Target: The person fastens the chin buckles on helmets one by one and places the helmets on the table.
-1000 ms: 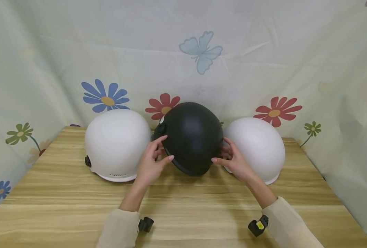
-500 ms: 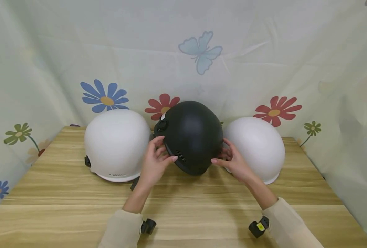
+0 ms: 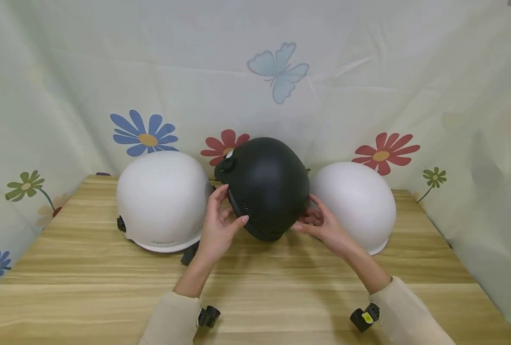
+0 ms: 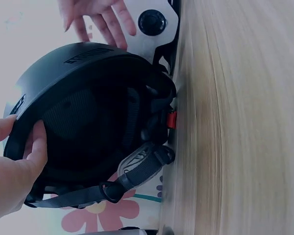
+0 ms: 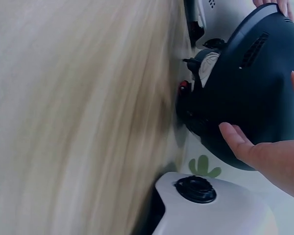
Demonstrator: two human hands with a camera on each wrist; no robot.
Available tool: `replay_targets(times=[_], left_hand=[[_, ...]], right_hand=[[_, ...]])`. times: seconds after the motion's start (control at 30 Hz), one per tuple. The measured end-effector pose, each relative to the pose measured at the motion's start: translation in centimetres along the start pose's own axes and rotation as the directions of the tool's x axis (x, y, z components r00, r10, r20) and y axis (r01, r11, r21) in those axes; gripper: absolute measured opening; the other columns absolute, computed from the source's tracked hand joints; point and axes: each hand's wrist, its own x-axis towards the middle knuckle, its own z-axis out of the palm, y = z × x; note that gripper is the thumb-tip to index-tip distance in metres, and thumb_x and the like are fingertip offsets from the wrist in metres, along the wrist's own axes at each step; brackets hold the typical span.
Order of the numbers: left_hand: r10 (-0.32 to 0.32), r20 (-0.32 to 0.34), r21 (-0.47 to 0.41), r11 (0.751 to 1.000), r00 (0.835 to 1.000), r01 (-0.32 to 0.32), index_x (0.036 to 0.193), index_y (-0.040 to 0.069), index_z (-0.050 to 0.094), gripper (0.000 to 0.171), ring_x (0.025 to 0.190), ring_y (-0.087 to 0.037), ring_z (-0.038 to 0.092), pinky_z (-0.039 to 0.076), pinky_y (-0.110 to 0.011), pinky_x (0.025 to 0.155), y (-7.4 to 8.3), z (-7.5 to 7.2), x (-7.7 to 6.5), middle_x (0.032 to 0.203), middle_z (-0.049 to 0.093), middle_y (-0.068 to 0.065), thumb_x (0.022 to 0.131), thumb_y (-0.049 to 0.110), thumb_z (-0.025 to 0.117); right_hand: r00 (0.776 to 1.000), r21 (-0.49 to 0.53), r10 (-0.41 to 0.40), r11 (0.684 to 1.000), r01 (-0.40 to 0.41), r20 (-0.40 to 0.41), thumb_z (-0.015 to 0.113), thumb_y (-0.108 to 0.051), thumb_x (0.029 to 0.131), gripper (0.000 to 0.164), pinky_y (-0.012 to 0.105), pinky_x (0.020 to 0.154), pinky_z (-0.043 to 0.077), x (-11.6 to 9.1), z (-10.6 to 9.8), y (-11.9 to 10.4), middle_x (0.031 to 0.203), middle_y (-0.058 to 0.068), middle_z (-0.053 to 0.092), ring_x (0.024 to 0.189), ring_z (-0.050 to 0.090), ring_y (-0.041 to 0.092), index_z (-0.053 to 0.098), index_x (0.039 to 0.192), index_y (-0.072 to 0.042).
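A black helmet [image 3: 266, 187] stands tilted between two white helmets, its rim raised toward my left. My left hand [image 3: 217, 225] grips that rim; the left wrist view shows one digit outside the shell and others curled inside the opening. Padding and a hanging chin strap [image 4: 83, 196] with a red buckle piece [image 4: 171, 120] show there too. My right hand [image 3: 326, 225] rests against the shell's right side with its fingers loosely spread. In the right wrist view the right thumb [image 5: 237, 142] lies at the black shell. The helmet's far side is hidden.
One white helmet [image 3: 162, 201] sits on the left and another white helmet [image 3: 354, 206] on the right, both close to the black one. All are at the back of the wooden table [image 3: 281, 297]. A flowered cloth [image 3: 195, 96] hangs behind.
The black helmet has turned and tilted a little, its left edge rising and its side vent showing more. My left hand has shifted slightly right with the rim. My right hand has barely moved.
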Motion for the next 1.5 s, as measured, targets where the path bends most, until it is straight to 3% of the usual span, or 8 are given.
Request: replay_targets(times=[0.17,0.43,0.8,1.2,1.37,1.5], left_hand=[[0.002,-0.015,-0.033,0.999,1.000,-0.002,0.140,0.005,0.022,0.073,0.103,-0.028,0.050,0.047,-0.023,0.080,0.4,0.0,0.0,0.138,0.031,-0.013,0.080,-0.016,0.059],[-0.069,-0.038,-0.028,0.997,0.997,0.068,0.139,0.005,0.029,0.065,0.107,-0.025,0.048,0.046,-0.021,0.081,1.4,0.0,0.0,0.134,0.039,-0.012,0.083,-0.011,0.058],[0.057,0.030,0.036,0.998,0.998,-0.058,0.137,0.002,0.038,0.059,0.100,-0.021,0.053,0.047,-0.025,0.081,2.0,0.6,-0.4,0.125,0.048,-0.017,0.083,-0.008,0.061],[0.090,0.056,0.103,0.990,0.994,-0.095,0.126,-0.003,0.050,0.046,0.095,-0.023,0.055,0.048,-0.025,0.076,2.0,1.5,-0.9,0.116,0.056,-0.017,0.082,-0.004,0.064],[0.103,0.122,0.197,0.972,0.987,-0.126,0.116,0.001,0.060,0.033,0.090,-0.020,0.057,0.050,-0.029,0.073,1.8,1.7,-1.2,0.109,0.060,-0.012,0.084,0.005,0.064],[0.079,0.179,0.254,0.959,0.981,-0.123,0.112,0.005,0.064,0.029,0.089,-0.018,0.059,0.050,-0.028,0.073,1.8,1.7,-1.4,0.106,0.062,-0.007,0.084,0.011,0.066]], right_hand=[[1.000,-0.029,-0.014,0.999,0.015,0.010,0.065,-0.009,0.085,0.083,0.031,0.088,0.043,-0.2,-0.3,-1.0,0.136,0.024,0.035,0.120,0.039,0.042,0.011,0.147,-0.013],[0.999,-0.089,-0.030,0.995,0.034,0.043,0.065,-0.010,0.084,0.081,0.028,0.085,0.046,-0.5,-0.6,-2.3,0.136,0.023,0.035,0.119,0.041,0.041,0.014,0.146,-0.013],[0.998,-0.043,0.002,0.999,0.001,0.069,0.068,-0.012,0.083,0.087,0.036,0.081,0.049,-0.9,-0.6,-2.6,0.142,0.021,0.025,0.115,0.044,0.038,0.010,0.147,-0.016],[0.998,-0.030,0.010,1.000,-0.008,0.062,0.068,-0.011,0.083,0.086,0.036,0.081,0.050,-1.5,-1.0,-2.5,0.142,0.020,0.025,0.116,0.044,0.040,0.011,0.147,-0.017],[0.999,-0.046,0.001,0.999,0.001,0.048,0.068,-0.013,0.082,0.087,0.036,0.083,0.048,-1.8,-1.4,-2.5,0.140,0.022,0.028,0.116,0.045,0.038,0.010,0.147,-0.016],[0.999,-0.104,-0.013,0.994,0.017,0.037,0.069,-0.017,0.082,0.085,0.034,0.085,0.048,-2.0,-1.8,-2.5,0.140,0.021,0.030,0.114,0.048,0.035,0.013,0.147,-0.017]])
